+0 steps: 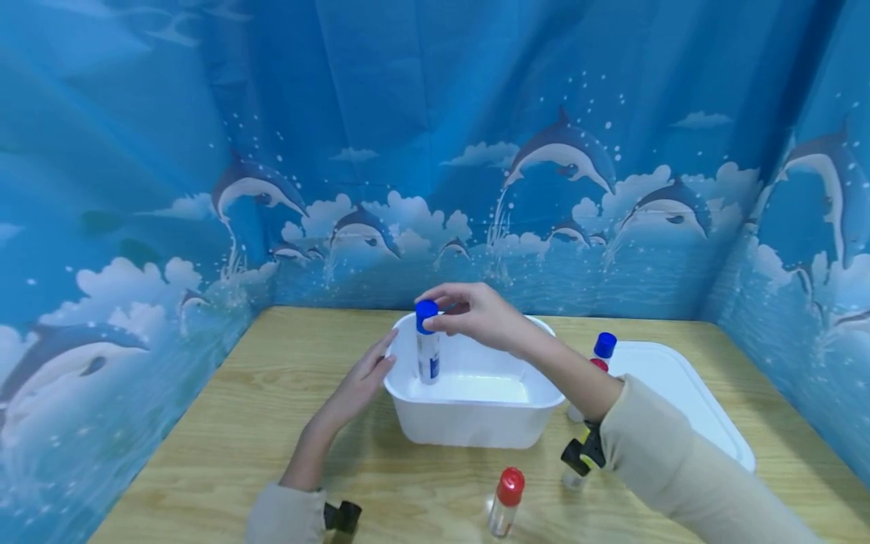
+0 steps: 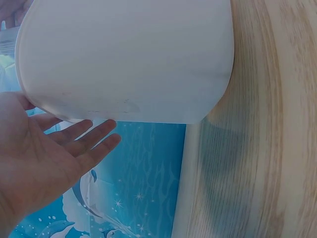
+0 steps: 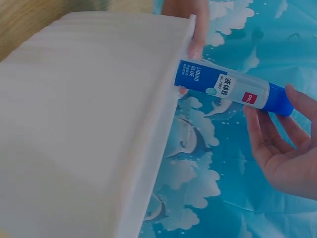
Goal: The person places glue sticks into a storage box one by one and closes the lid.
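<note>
My right hand pinches a liquid glue bottle by its blue cap. The bottle hangs upright at the left end of a white plastic tub, its lower part inside the rim. In the right wrist view the thumb and fingers hold the cap end, and the label on the glue bottle reads "LIQUID GLUE". Against the tub's left side lies my left hand; in the left wrist view the fingers of the left hand are extended along the tub's rim.
A red-capped glue bottle stands on the wooden table in front of the tub. At right, a blue-capped bottle and a red cap show behind my right forearm, beside a white lid. A dolphin-print curtain surrounds the table.
</note>
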`<state>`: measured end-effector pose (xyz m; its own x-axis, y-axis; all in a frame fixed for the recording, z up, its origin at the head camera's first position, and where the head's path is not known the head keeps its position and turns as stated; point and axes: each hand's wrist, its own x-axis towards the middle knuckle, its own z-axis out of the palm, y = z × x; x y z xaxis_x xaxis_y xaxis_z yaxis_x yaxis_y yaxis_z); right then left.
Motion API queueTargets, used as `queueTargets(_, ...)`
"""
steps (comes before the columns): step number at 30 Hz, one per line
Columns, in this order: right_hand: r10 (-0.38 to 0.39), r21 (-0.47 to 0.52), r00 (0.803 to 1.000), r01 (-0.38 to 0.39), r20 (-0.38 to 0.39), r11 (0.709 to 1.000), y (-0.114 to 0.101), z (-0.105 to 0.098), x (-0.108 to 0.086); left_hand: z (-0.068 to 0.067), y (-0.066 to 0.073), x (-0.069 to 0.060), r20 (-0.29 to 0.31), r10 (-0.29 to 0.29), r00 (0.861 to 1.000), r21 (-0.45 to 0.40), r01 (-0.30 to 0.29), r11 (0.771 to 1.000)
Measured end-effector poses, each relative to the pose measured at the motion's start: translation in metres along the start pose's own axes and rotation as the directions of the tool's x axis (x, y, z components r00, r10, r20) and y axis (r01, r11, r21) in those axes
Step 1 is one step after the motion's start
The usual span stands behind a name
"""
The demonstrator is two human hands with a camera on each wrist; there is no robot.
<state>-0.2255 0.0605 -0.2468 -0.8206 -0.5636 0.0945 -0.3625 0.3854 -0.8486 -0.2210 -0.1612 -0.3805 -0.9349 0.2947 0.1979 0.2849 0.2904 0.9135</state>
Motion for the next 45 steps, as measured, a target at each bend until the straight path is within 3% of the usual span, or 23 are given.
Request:
queueTargets(6,0.045,0.028,0.999,-0.046,0.018,0.999,0.013,0.009,0.005,0.000,0.001,-0.001,0.003,-0.035,0.999,0.002,0.035,0.999)
queueTargets(20,0.123,0.078,0.990,-0.128,0.064,0.989,0.037,0.029,0.013,0.001,0.001,-0.001,-0.019,-0.038,0.999,0.027,0.039,0.999)
queueTargets(26,0.124,0.109,0.989,-0.133,0.081,0.985,0.047,0.036,0.014,0.001,0.002,-0.002,-0.017,-0.057,0.998,0.028,0.058,0.998)
queueTargets(33,0.130,0.133,0.985,-0.144,0.112,0.981,0.058,0.040,0.015,0.001,0.002,-0.002,-0.008,-0.033,0.999,0.013,0.033,0.999)
queueTargets(45,0.196,0.172,0.959,-0.232,0.204,0.957,0.070,0.045,0.017,0.001,0.004,-0.002,-0.022,-0.041,0.999,0.031,0.042,0.999)
